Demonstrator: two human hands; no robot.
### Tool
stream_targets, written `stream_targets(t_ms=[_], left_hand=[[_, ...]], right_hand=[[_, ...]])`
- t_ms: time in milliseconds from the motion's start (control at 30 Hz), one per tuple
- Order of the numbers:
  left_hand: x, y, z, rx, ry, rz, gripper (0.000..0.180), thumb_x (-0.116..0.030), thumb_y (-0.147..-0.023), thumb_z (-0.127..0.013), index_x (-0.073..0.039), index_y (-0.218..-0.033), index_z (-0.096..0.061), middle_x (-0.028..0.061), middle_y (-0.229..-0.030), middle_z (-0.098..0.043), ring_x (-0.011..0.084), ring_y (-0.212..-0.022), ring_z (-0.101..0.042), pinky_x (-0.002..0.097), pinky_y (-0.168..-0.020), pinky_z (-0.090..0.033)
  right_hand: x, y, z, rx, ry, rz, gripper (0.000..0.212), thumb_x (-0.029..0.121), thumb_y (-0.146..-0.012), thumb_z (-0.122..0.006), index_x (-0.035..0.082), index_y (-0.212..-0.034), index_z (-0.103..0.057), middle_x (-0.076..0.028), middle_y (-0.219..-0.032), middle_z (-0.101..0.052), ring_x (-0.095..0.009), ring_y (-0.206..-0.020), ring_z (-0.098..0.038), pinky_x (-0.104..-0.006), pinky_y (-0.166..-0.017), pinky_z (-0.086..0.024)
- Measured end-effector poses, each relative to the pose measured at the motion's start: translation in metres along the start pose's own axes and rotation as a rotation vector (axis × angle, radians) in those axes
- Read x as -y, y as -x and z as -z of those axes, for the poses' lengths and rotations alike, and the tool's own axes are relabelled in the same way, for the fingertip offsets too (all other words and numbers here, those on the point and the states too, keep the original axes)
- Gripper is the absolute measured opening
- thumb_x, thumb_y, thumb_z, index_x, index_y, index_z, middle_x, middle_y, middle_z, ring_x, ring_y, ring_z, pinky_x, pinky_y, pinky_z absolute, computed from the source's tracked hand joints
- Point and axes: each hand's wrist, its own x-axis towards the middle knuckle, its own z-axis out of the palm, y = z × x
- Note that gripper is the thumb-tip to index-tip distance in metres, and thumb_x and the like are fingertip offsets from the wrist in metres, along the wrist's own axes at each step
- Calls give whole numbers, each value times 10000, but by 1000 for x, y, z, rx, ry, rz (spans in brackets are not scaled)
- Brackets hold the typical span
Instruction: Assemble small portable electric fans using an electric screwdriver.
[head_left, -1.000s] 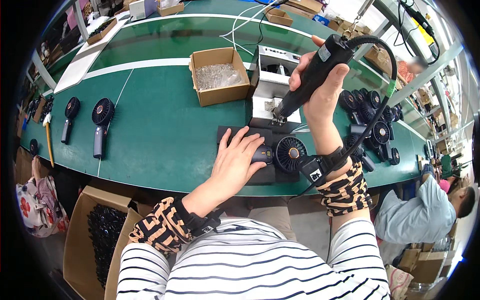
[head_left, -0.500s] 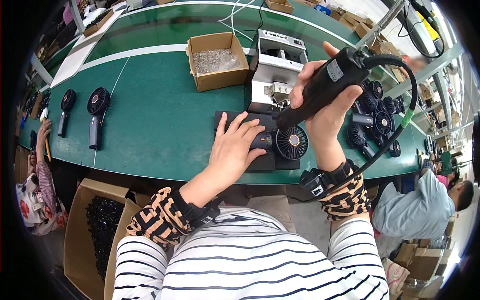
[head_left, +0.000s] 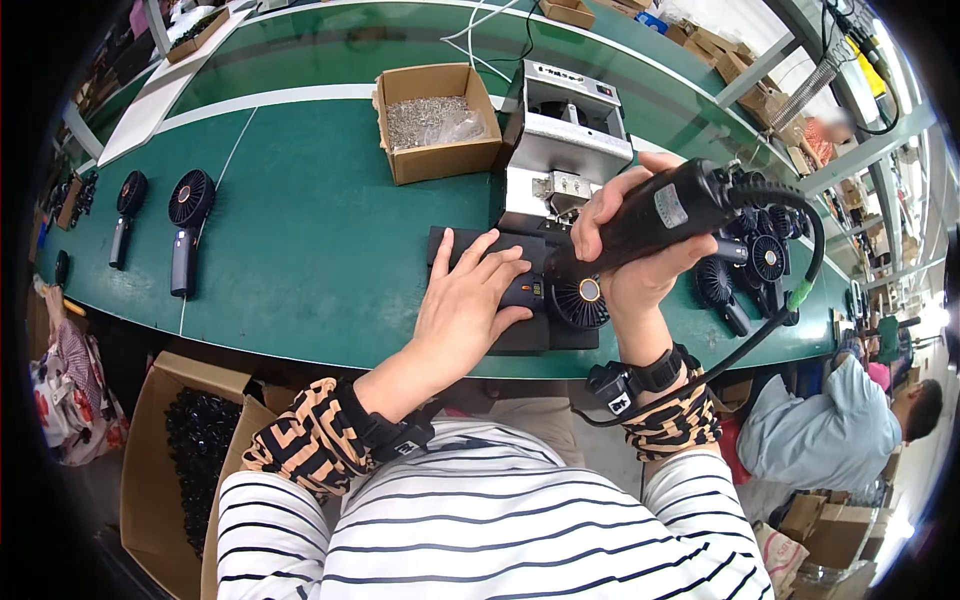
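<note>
The right hand is wrapped around a smooth, black, cylindrical power driver, its nose over the neck of a handheld fan with a round, ribbed head; the left hand lies spread-fingered over the fan's handle, on a flat, dark pad; beyond, a cardboard box holds small, silvery bits

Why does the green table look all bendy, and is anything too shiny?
Head view: the wide fisheye lens bows the green table's edges; head view: the picture's corners go black; head view: white glare shows at far right, and the metal machine gleams; head view: the black fan's ribs still look clear.
</note>
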Motion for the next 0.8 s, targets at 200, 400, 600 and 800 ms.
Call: stream_targets(t_ms=[200, 400, 600, 800], left_hand=[[1, 2, -1, -28, -33, -9, 472, -252, -759, -767, -87, -1176, -618, 48, -1261, -587, 286, -1299, -455, 592, -1137, -219], [1, 0, -3, -54, 62, 15, 483, -277, -751, -783, -100, -1171, -625, 38, -1244, -587, 265, -1295, -454, 603, -1149, -152], [6, -3, -4, -36, 24, 17, 489, -303, -738, -796, -98, -1152, -638, 33, -1202, -595, 253, -1285, -460, 616, -1142, -131], [2, -1, -3, -42, 8, -3, 502, -312, -757, -779, -101, -1185, -625, 50, -1254, -590, 272, -1309, -443, 613, -1143, -138]], right_hand=[[2, -1, -4, 81, 59, -27, 979, 851, -775, -426, 52, -1338, -373, -105, -866, -530, -164, -503, -539, -280, -453, -457], [12, -10, -6, 75, 128, -22, 1000, 840, -796, -413, 12, -1354, -351, -123, -929, -558, -149, -520, -556, -265, -457, -458], [26, -24, -12, 89, 116, 54, 993, 820, -826, -391, -14, -1362, -343, -119, -930, -562, -147, -524, -555, -260, -461, -465], [34, -56, -1, 40, 163, 147, 950, 793, -856, -381, -2, -1375, -347, -111, -917, -558, -150, -563, -549, -275, -496, -466]])
